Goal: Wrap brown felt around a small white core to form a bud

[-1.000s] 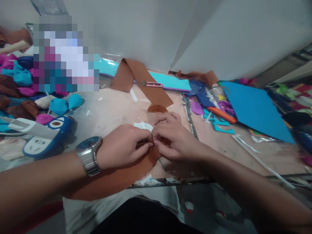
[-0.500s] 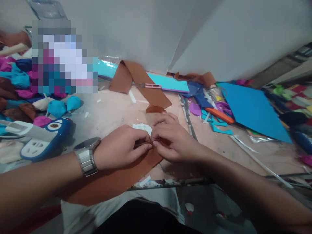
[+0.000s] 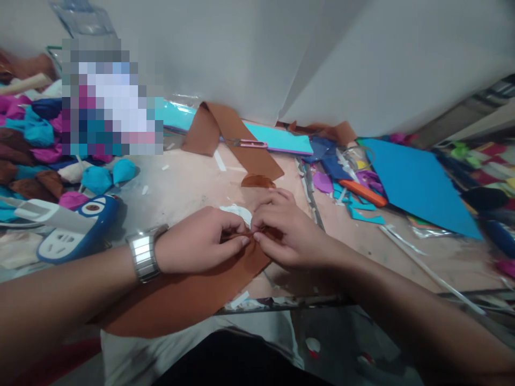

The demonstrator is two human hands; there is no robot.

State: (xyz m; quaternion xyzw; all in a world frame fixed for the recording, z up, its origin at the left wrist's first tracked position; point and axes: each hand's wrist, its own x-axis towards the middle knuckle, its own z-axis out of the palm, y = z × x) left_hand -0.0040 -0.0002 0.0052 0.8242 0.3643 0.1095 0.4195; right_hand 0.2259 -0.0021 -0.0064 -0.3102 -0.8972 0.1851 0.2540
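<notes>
A large brown sheet (image 3: 177, 300) hangs over the table's front edge toward the lap. My left hand (image 3: 205, 238), with a metal watch on its wrist, pinches the upper edge of this sheet between thumb and fingers. Right beside it, my right hand (image 3: 281, 228) pinches the same edge, the two thumb tips nearly touching. Behind the hands lie a round white piece (image 3: 235, 210), partly covered by fingers, and a small brown rounded piece (image 3: 257, 180). Farther back, pink thread snips (image 3: 251, 143) rest on a folded brown strip (image 3: 229, 126).
Coloured bundles (image 3: 96, 179) and a blue and white power socket (image 3: 76, 230) are at the left. At the right are an orange cutter (image 3: 364, 192), a blue sheet (image 3: 422, 182), scraps and a thin white strip (image 3: 434, 268). A grey wall (image 3: 225, 48) stands behind.
Both hands keep their pinch on the brown sheet and have barely moved. The left wrist has turned slightly, so the watch face shows less. The view has shifted a little.
</notes>
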